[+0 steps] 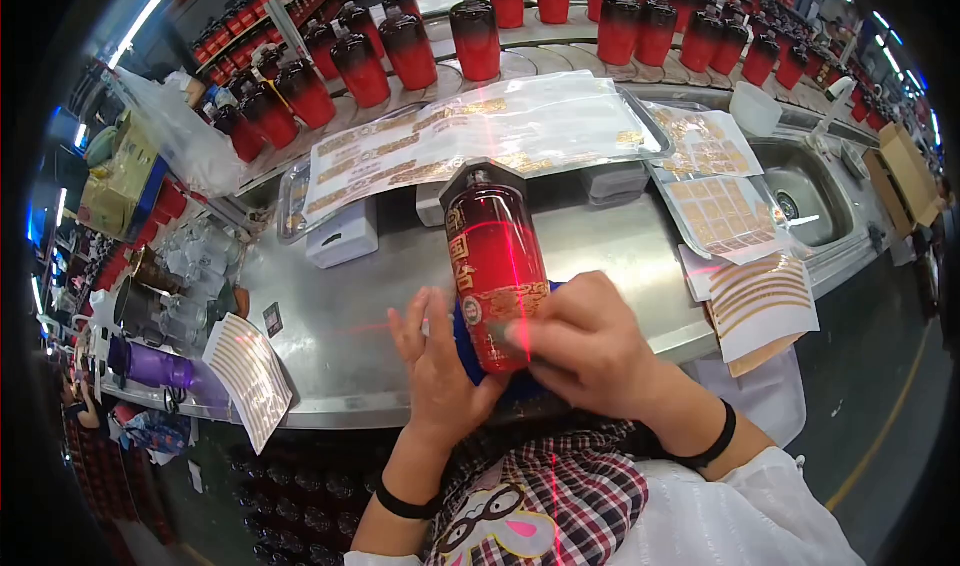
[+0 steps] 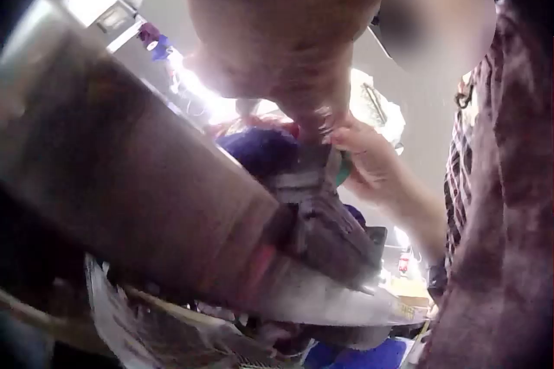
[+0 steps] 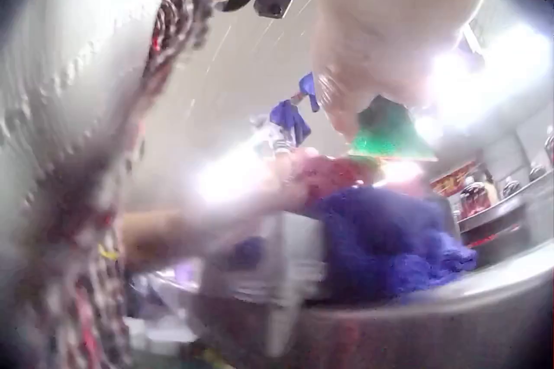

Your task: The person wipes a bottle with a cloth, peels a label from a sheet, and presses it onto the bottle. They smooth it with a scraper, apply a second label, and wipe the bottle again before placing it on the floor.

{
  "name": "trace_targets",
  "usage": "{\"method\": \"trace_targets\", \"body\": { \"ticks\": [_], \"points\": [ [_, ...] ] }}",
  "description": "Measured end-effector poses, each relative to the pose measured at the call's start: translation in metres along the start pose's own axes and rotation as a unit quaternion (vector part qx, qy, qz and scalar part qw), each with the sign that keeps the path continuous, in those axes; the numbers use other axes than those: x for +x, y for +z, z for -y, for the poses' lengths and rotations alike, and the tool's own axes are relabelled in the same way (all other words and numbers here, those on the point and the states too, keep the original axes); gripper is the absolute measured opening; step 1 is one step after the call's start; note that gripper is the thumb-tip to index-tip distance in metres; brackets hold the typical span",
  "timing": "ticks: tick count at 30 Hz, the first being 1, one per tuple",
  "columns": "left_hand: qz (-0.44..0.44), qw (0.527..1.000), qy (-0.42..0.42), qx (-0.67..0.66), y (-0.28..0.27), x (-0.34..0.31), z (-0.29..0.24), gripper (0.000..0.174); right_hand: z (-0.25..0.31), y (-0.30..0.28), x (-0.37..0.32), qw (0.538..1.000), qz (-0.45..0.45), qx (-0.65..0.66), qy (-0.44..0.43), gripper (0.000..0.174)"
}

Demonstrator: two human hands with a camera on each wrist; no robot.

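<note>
A red glass bottle (image 1: 497, 256) with a dark shoulder lies tilted on a blue cloth (image 1: 467, 351), its neck pointing away from me. Gold characters and a gold patterned band decorate its side. My left hand (image 1: 440, 381) is beside the bottle's lower left, fingers extended and thumb close to the base. Over the lower right side, my right hand (image 1: 592, 351) pinches a flat, see-through green scraper (image 3: 389, 137), its edge close over the bottle. The blue cloth (image 3: 381, 239) bunches beneath the bottle in the right wrist view.
Behind the bottle lies a tray (image 1: 655, 131) with sheets of gold decals (image 1: 480, 131). More decal sheets (image 1: 720, 211) are at right, near a sink (image 1: 815, 201). Red bottles (image 1: 475, 41) line the conveyor at the back. A curved strip sheet (image 1: 250, 376) overhangs the left front edge.
</note>
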State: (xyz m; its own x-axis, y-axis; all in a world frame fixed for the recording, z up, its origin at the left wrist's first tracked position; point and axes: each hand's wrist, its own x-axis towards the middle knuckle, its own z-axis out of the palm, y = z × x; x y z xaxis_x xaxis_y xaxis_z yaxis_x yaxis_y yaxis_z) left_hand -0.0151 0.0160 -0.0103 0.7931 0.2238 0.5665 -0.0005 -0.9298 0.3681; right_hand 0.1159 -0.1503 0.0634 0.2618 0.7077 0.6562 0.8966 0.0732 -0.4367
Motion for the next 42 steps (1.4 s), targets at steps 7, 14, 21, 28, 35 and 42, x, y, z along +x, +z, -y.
{"method": "trace_targets", "body": {
  "ticks": [7, 14, 21, 28, 35, 42],
  "points": [
    [-0.001, 0.999, 0.023, 0.036, -0.015, 0.01, -0.007, 0.107, 0.004, -0.003, 0.011, 0.996, 0.064, 0.057, -0.034, 0.035],
    [0.056, 0.997, -0.049, -0.022, -0.002, 0.003, 0.001, 0.111, 0.003, 0.004, 0.007, 0.997, 0.032, 0.065, 0.009, 0.03],
    [0.02, 0.999, -0.043, -0.02, 0.001, 0.0, 0.002, 0.112, 0.005, 0.005, 0.007, 0.998, 0.038, 0.059, 0.004, 0.033],
    [0.045, 0.998, -0.027, 0.041, -0.018, 0.015, -0.006, 0.1, 0.006, 0.001, 0.007, 0.999, 0.013, 0.02, 0.023, 0.034],
    [0.039, 0.998, -0.052, -0.021, 0.001, 0.007, -0.001, 0.102, 0.007, 0.005, 0.007, 0.999, 0.02, 0.007, 0.027, 0.034],
    [0.023, 0.999, -0.022, 0.024, -0.011, 0.011, -0.008, 0.099, 0.004, 0.003, 0.004, 0.998, 0.029, 0.039, 0.044, 0.033]
  ]
}}
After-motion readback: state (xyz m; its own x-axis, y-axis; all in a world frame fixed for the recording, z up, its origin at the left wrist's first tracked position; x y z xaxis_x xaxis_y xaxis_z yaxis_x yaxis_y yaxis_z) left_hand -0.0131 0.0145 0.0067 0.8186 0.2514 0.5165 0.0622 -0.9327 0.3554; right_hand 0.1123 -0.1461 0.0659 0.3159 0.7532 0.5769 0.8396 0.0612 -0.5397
